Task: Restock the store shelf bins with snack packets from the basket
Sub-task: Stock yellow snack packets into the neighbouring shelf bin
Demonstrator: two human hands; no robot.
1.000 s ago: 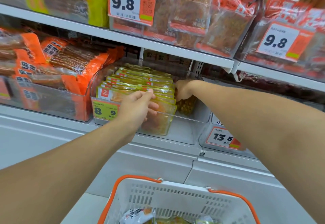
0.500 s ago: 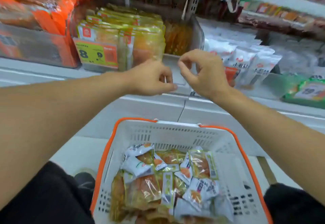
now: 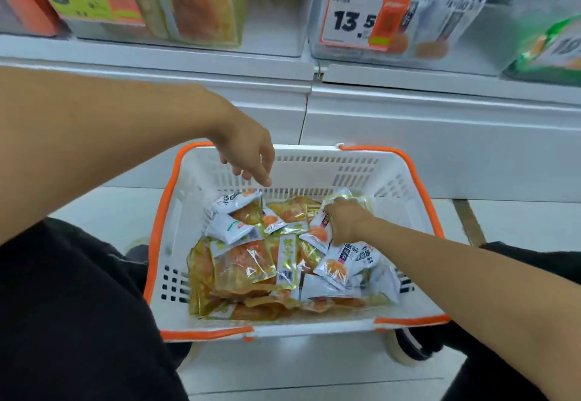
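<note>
Both hands have dropped from shelf height into the basket (image 3: 418,177), centre frame. Right hand (image 3: 345,219) fingers clamped on a yellow-edged packet (image 3: 347,201) atop the snack packets (image 3: 251,262), presumably for lifting; left hand (image 3: 251,155) hovers above, fingers loosely apart, holding nothing.

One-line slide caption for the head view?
Right hand grasps a packet in the orange-rimmed basket; left hand hovers open above it.
</note>
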